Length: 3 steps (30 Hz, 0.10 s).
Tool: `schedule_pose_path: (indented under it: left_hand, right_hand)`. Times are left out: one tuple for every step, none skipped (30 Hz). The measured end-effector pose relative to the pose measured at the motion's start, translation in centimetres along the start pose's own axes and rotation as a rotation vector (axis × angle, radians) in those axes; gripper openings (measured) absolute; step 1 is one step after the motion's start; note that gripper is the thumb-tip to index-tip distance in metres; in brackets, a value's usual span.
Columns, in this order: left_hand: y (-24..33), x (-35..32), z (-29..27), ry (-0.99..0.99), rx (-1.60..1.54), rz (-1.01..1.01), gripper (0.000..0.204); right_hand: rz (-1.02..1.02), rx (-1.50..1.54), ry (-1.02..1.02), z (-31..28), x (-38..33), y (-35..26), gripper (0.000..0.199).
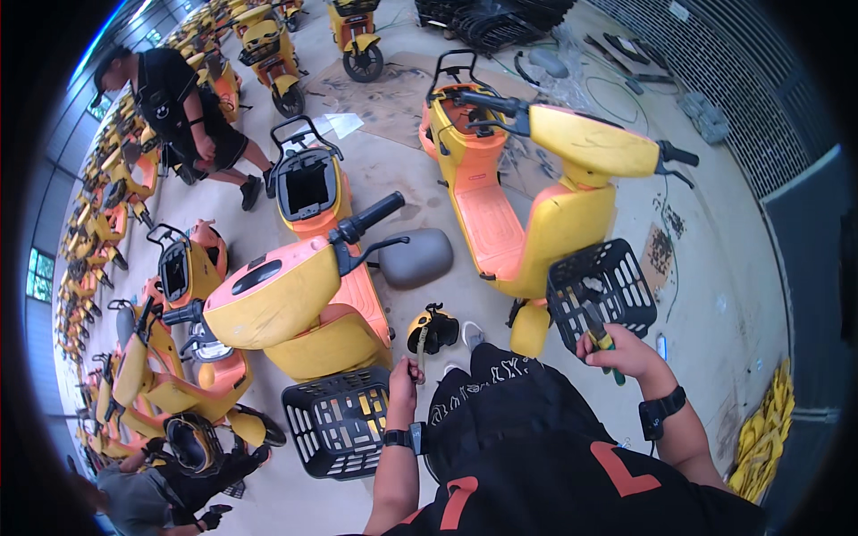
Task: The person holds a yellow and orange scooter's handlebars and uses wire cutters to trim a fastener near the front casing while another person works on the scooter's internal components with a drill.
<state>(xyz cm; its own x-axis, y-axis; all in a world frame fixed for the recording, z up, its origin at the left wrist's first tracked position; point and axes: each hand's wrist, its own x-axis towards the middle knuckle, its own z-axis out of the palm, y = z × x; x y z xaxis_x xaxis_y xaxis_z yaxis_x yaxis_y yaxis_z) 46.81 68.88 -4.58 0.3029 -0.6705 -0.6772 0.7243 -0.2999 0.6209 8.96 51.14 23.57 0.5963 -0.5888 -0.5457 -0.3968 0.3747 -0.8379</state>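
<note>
- L hand (pixel 402 380) closed on a strap (pixel 419 348); fingers wrapped round its lower end, strap runs up to a small yellow-black part (pixel 433 330) hanging just above the hand, betw. the two scooters.
- R hand (pixel 619 351) closed round pliers (pixel 601 337) w/ yellow-green grips; pliers' tip points up into the black front basket (pixel 604 282) of the yellow scooter (pixel 536 188) on the right.
- Both wrists carry black bands; person in black top w/ red marks, knees in view below the hands.
- Second black basket (pixel 338 422) sits just left of L hand, at the front of the near scooter (pixel 295 295), yellow-orange, handlebar grip pointing up-right.
- Grey seat pad (pixel 416 257) lies on the concrete floor (pixel 715 295) betw. the scooters.
- Another person in black (pixel 183 107) bends over farther scooters, upper left; a third person (pixel 152 496) crouches at lower left.
- Rows of yellow scooters along the left side; stack of yellow parts (pixel 769 438) far right on floor.
</note>
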Motion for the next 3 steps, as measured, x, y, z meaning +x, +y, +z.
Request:
schedule_pose_path:
  left_hand:
    - [-0.7,-0.6,-0.6,0.019,0.086,-0.022,0.033]
    - [-1.6,-0.7,-1.3,0.017,0.199,-0.065,0.033]
    - [-2.3,-1.2,-1.1,0.014,0.315,-0.118,0.034]
  right_hand:
    - [-0.035,0.046,0.004,-0.6,-2.0,2.1,0.014]
    - [-0.013,0.085,0.009,-1.2,-3.9,4.3,0.015]
    - [0.007,0.124,0.016,-2.1,-5.6,6.6,0.017]
